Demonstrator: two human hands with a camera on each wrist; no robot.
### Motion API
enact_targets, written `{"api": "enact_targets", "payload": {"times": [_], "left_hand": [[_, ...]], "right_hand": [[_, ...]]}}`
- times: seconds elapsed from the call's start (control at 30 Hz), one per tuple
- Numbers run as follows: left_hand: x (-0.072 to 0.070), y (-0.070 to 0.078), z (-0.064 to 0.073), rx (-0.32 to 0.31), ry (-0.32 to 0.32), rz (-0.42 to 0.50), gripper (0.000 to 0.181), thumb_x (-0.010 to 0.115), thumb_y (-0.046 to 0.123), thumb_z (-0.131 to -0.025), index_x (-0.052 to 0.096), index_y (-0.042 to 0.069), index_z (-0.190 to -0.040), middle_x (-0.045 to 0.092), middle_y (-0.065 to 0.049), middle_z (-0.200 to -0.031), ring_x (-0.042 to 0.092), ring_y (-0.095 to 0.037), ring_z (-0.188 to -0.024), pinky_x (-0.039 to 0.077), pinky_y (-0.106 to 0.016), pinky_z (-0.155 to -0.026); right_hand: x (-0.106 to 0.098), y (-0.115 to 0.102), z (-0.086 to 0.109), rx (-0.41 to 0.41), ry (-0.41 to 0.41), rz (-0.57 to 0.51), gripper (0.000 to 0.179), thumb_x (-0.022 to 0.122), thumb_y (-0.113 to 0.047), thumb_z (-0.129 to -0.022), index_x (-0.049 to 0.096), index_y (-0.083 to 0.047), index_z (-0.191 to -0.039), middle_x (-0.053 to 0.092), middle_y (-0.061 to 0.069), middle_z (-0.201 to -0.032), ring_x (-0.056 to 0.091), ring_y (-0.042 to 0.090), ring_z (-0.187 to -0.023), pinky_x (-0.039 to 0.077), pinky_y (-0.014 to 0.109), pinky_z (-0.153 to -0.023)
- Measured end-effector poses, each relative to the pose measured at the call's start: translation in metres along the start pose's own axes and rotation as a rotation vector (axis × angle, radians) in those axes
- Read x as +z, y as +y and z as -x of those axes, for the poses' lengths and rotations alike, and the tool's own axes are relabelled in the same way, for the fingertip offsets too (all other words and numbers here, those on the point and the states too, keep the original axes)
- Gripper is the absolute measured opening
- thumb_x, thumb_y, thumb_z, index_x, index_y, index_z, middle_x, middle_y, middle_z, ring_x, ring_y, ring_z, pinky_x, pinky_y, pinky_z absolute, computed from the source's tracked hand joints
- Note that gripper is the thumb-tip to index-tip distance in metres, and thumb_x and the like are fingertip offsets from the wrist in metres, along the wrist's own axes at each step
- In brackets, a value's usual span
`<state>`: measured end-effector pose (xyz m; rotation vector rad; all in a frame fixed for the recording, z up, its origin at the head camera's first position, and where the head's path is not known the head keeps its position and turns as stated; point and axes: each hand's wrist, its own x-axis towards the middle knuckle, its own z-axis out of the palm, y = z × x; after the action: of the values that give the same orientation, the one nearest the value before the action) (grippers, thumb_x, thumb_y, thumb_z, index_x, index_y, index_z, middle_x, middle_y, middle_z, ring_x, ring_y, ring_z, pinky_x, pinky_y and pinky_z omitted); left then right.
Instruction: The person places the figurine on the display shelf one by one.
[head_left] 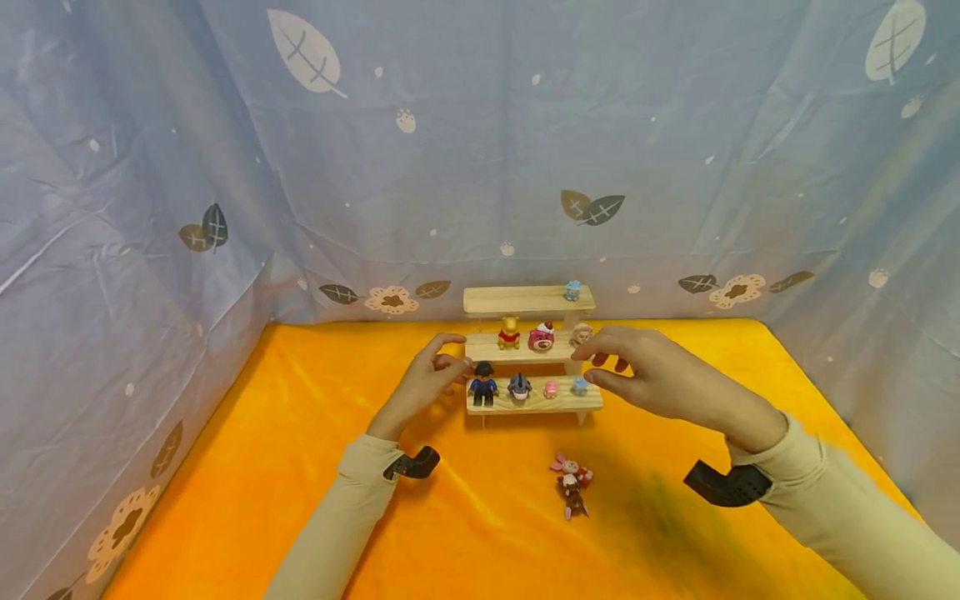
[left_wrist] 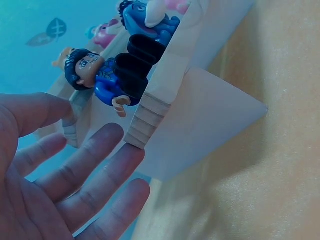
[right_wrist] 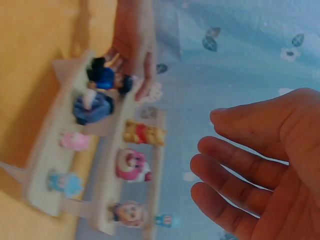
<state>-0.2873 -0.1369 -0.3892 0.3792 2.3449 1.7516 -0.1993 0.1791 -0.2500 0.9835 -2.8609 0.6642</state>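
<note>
A three-step wooden display shelf (head_left: 517,300) stands on the orange cloth. At its left end is my left hand (head_left: 427,379), fingers spread; in the left wrist view the fingertips lie at the ends of the steps, holding no figure. Beside them a toy figure in blue with black hair or hat (head_left: 483,387) stands on the lowest step, then a blue-grey donkey figure (head_left: 519,387), a small pink figure (head_left: 551,389) and a light blue one (head_left: 580,386). My right hand (head_left: 652,371) hovers by the shelf's right end, fingers loosely bent around nothing.
The middle step bears a yellow bear in red (head_left: 509,335), a pink bear (head_left: 542,337) and a beige figure (head_left: 581,335). A light blue figure (head_left: 573,290) stands at the top step's right. Pink-eared (head_left: 570,468) and brown (head_left: 573,498) figures lie in front. Patterned curtains (head_left: 502,150) enclose the cloth.
</note>
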Motion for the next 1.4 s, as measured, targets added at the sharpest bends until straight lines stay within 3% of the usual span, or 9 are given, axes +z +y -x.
{"api": "enact_targets", "payload": {"times": [0.37,0.6,0.87,1.17,1.4], "left_hand": [[-0.002,0.002,0.002,-0.008,0.008,-0.008,0.045,0.061,0.023,-0.103,0.048,0.016,-0.145,0.074,-0.021,-0.112,0.073,-0.028,-0.095,0.059,-0.041,-0.079],[-0.001,-0.001,0.002,-0.011,0.003,0.009,0.047,0.061,0.024,-0.103,0.046,0.014,-0.146,0.073,-0.023,-0.115,0.072,-0.035,-0.100,0.058,-0.047,-0.082],[0.000,0.002,0.001,-0.009,0.000,-0.001,0.045,0.061,0.024,-0.103,0.047,0.017,-0.145,0.074,-0.021,-0.113,0.073,-0.033,-0.098,0.059,-0.044,-0.078],[-0.001,0.002,-0.001,-0.002,-0.006,0.002,0.044,0.060,0.022,-0.103,0.047,0.015,-0.145,0.074,-0.021,-0.114,0.073,-0.030,-0.096,0.059,-0.042,-0.075],[0.000,0.001,0.001,0.009,-0.014,-0.002,0.043,0.058,0.020,-0.104,0.046,0.012,-0.145,0.073,-0.025,-0.114,0.073,-0.037,-0.099,0.059,-0.044,-0.075]], "right_hand": [[0.030,0.017,0.016,0.048,-0.016,-0.133,0.024,0.068,-0.013,-0.097,0.069,-0.019,-0.120,0.071,-0.005,-0.111,0.061,0.006,-0.092,0.054,0.026,-0.074],[0.049,0.027,0.022,0.083,-0.082,-0.183,0.023,0.066,-0.013,-0.099,0.069,-0.014,-0.122,0.071,0.001,-0.109,0.059,0.005,-0.089,0.052,0.025,-0.071],[0.062,0.035,0.029,0.070,-0.136,-0.216,0.019,0.066,-0.020,-0.100,0.069,-0.018,-0.118,0.071,-0.006,-0.109,0.056,0.003,-0.087,0.052,0.024,-0.072],[0.082,0.039,0.039,0.027,-0.159,-0.246,0.033,0.069,-0.011,-0.096,0.062,-0.009,-0.128,0.063,0.012,-0.124,0.051,0.001,-0.082,0.048,0.022,-0.065],[0.097,0.037,0.043,0.026,-0.193,-0.242,0.035,0.069,-0.010,-0.096,0.060,-0.004,-0.129,0.058,0.014,-0.117,0.050,0.003,-0.078,0.047,0.021,-0.064]]}}
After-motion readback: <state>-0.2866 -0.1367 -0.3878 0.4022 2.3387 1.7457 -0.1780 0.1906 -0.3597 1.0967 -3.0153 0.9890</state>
